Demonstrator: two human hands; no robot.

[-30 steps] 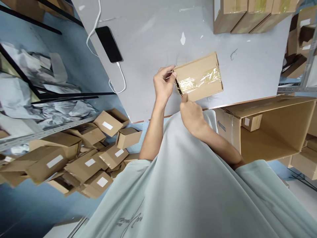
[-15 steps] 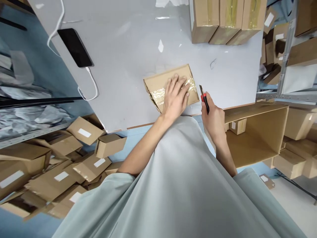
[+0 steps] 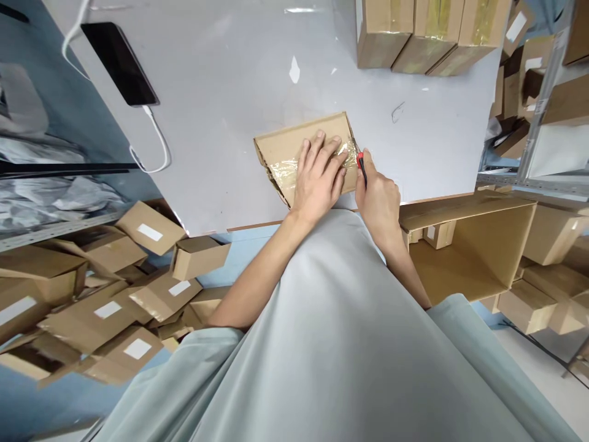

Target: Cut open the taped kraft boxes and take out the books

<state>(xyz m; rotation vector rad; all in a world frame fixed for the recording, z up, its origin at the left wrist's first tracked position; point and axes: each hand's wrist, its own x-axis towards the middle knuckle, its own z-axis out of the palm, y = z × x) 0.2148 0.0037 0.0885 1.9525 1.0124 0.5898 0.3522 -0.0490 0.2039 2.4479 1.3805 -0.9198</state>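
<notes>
A small cardboard box (image 3: 301,136) with shiny clear tape (image 3: 283,170) across its top lies at a slant near the table's front edge. My left hand (image 3: 318,178) rests on the top of it, fingers stretched out over the tape. In my right hand (image 3: 380,199) is a red and black utility knife (image 3: 361,162), held in closed fingers. The knife's blade end meets the box's right edge, where the tape runs over. How deep the blade sits there I cannot tell.
Three taped boxes (image 3: 427,46) stand at the table's back right. A phone (image 3: 120,64) with a white cable lies at the left. Below the table's right side is a large open carton (image 3: 478,264) with small boxes inside. Loose cardboard boxes (image 3: 105,307) pile up at the lower left.
My right hand has moved left with the utility knife, from beside the box to its right edge. My left hand stays on the box. The whole view has shifted slightly.
</notes>
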